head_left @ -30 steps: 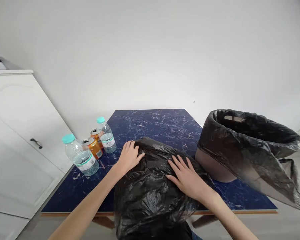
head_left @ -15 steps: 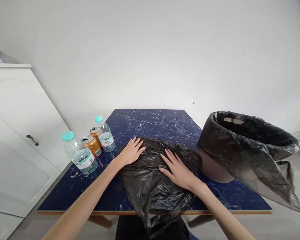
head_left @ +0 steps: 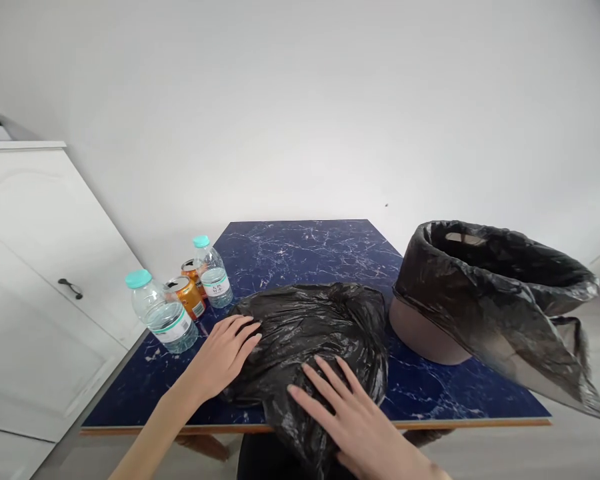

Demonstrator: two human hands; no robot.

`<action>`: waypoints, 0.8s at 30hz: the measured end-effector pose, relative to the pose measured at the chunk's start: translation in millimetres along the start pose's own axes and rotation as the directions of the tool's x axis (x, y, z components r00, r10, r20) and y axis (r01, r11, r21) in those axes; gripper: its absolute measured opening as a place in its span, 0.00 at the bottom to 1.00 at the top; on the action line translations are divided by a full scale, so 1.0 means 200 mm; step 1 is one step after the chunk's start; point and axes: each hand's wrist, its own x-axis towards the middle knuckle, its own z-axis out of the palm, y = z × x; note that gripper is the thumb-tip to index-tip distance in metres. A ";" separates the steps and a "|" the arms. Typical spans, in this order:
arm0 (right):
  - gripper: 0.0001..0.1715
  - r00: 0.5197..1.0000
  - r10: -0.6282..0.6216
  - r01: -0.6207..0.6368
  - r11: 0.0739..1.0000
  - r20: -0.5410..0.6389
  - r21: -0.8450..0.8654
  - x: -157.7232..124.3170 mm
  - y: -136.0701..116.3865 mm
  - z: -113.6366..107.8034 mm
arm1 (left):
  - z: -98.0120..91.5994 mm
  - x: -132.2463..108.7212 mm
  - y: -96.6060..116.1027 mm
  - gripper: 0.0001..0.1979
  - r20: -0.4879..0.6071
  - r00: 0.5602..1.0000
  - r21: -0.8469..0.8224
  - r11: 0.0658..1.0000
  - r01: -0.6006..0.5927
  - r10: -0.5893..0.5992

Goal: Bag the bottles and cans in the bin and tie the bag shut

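A black plastic garbage bag [head_left: 315, 327] lies crumpled on the dark blue marbled table [head_left: 305, 250], its near end hanging over the front edge. My left hand [head_left: 229, 350] rests on the bag's left side with fingers spread. Low on the bag's near part, my right hand [head_left: 347, 410] lies palm down, fingers spread. Neither hand grips the plastic. What the bag contains, if anything, is hidden.
On the left stand two water bottles [head_left: 161, 313] [head_left: 213, 275] with turquoise caps and two orange cans [head_left: 186, 297] [head_left: 193, 270]. A trash bin [head_left: 425, 333] lined with a black bag [head_left: 480, 293] stands at the right. A white cabinet [head_left: 45, 267] is at far left.
My right hand has moved toward me and slightly left, down the bag. My left hand has slid back toward the bag's left edge. The bag's far side looks rounder.
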 end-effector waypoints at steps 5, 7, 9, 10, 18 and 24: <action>0.37 0.984 0.127 -0.079 0.939 -0.124 0.334 -0.13 0.08 -0.15 | -0.14 -0.21 0.04 0.19 0.026 0.993 -0.161 0.981 -0.110 0.116; 0.27 0.951 0.281 -0.174 0.836 -0.133 0.520 -0.17 0.09 -0.23 | -0.16 -0.29 0.02 0.24 0.088 0.984 -0.241 0.962 -0.127 0.152; 0.20 0.892 0.428 -0.232 0.713 -0.149 0.661 -0.18 0.13 -0.28 | -0.16 -0.36 -0.01 0.34 0.097 0.984 -0.309 0.945 -0.111 0.147; 0.21 0.856 0.491 -0.239 0.653 -0.163 0.719 -0.17 0.16 -0.29 | -0.15 -0.38 -0.01 0.39 0.084 0.988 -0.332 0.939 -0.092 0.126; 0.35 0.522 0.778 -0.306 0.555 -0.351 0.774 -0.07 0.32 -0.31 | -0.12 -0.17 0.08 0.23 0.087 0.982 -0.445 0.876 0.186 -0.165; 0.39 0.476 0.260 -0.269 0.952 -0.840 0.142 -0.10 -0.11 -0.36 | -0.08 0.06 0.14 0.23 0.043 0.962 -0.483 0.837 0.256 -0.269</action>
